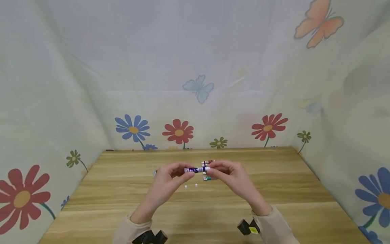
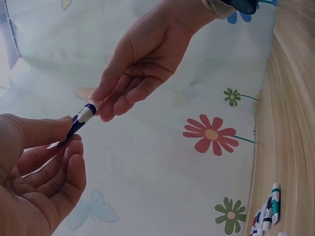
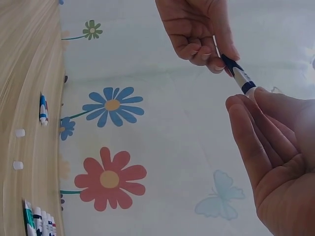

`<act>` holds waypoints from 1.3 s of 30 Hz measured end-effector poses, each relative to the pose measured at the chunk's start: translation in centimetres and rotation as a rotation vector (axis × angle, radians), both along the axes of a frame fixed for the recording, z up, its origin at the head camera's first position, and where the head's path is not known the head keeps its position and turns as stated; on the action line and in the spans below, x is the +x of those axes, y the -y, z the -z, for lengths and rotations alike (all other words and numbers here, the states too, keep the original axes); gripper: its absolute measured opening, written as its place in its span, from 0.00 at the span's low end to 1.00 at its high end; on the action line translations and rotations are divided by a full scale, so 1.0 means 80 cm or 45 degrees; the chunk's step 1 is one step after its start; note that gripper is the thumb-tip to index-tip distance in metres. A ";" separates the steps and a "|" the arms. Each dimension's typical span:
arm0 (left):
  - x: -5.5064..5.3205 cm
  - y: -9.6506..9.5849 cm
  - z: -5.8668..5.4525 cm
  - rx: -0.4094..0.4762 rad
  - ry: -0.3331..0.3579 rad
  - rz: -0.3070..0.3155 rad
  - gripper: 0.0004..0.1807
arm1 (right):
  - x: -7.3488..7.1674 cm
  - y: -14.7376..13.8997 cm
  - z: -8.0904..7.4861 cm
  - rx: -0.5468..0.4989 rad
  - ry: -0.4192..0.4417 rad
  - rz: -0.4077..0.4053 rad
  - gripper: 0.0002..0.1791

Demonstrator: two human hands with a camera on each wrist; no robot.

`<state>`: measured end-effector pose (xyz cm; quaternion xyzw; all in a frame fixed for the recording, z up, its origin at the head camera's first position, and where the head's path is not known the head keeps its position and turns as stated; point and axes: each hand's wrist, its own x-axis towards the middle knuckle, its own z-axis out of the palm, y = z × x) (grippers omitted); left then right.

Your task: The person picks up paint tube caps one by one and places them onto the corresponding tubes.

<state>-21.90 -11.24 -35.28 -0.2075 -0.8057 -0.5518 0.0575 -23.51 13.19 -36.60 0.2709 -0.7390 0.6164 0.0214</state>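
Observation:
Both hands hold one small purple-and-white paint tube (image 1: 197,169) level above the wooden table. My left hand (image 1: 166,181) pinches its flat tail end between thumb and fingers. At the opposite end, my right hand (image 1: 233,176) grips the white cap (image 3: 251,92), which the fingertips largely cover. A dark band rings the tube beside that cap. In the left wrist view, the tube (image 2: 82,118) slants between the two hands, with the other fingers loosely curled.
Two small white caps (image 1: 186,186) lie on the table (image 1: 201,210) in front of the hands. Behind the right hand is a row of several tubes, a green one (image 2: 275,204) nearest. A blue tube (image 3: 42,107) and a reddish one lie at left. Flowered cloth (image 1: 152,101) surrounds the table.

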 end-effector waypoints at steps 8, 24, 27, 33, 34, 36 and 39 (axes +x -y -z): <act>0.006 0.002 0.004 -0.006 -0.035 0.041 0.10 | 0.002 0.001 0.003 0.084 0.017 -0.022 0.12; 0.008 -0.004 0.003 -0.016 -0.076 0.032 0.11 | -0.002 0.002 0.000 0.079 0.007 -0.022 0.23; 0.008 -0.005 0.002 -0.018 -0.080 0.022 0.11 | 0.000 -0.004 -0.002 0.050 -0.022 0.006 0.20; 0.008 -0.004 0.002 -0.019 -0.066 0.015 0.11 | 0.005 -0.013 -0.004 0.101 -0.176 -0.040 0.09; 0.009 -0.004 0.002 -0.020 -0.061 0.012 0.11 | 0.005 -0.013 -0.003 0.106 -0.187 -0.049 0.09; 0.009 -0.004 0.002 -0.019 -0.054 0.013 0.11 | 0.006 -0.013 -0.002 0.108 -0.196 -0.055 0.08; 0.009 -0.004 0.002 -0.015 -0.045 0.017 0.11 | 0.006 -0.011 -0.001 0.113 -0.181 -0.033 0.07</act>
